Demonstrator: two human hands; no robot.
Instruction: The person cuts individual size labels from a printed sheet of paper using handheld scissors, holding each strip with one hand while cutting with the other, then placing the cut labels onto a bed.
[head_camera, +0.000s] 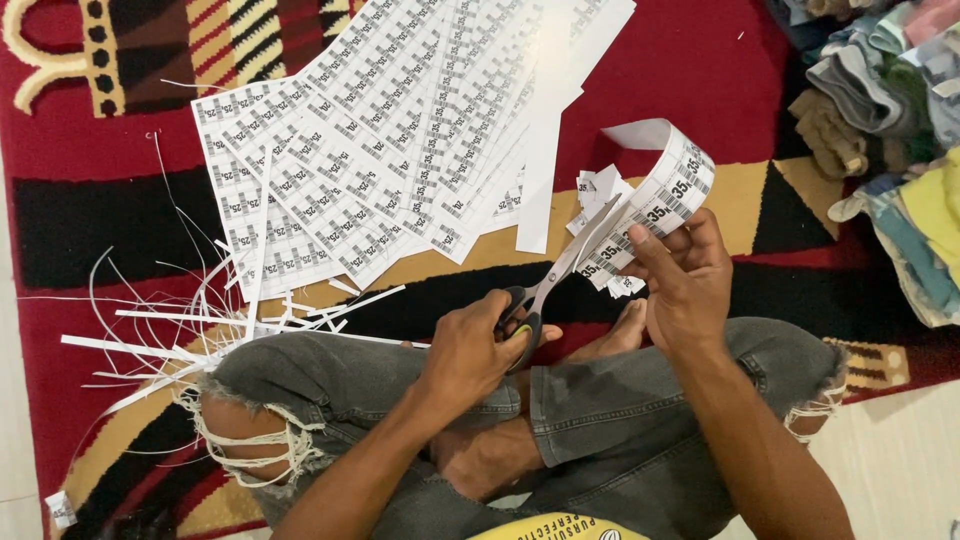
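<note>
I sit cross-legged on a red patterned rug. My left hand (468, 352) grips the black handles of a pair of scissors (560, 270), whose blades point up and right into a paper strip of printed labels (662, 205). My right hand (686, 275) holds that strip by its lower end, and the strip curls up and over. Several small cut labels (598, 187) lie on the rug just behind the scissor tips.
Overlapping sheets of printed labels (380, 130) are fanned out on the rug ahead. Thin white paper trimmings (190, 320) are scattered at the left by my knee. A pile of folded fabric (890, 110) lies at the right. Pale floor (900, 460) shows at bottom right.
</note>
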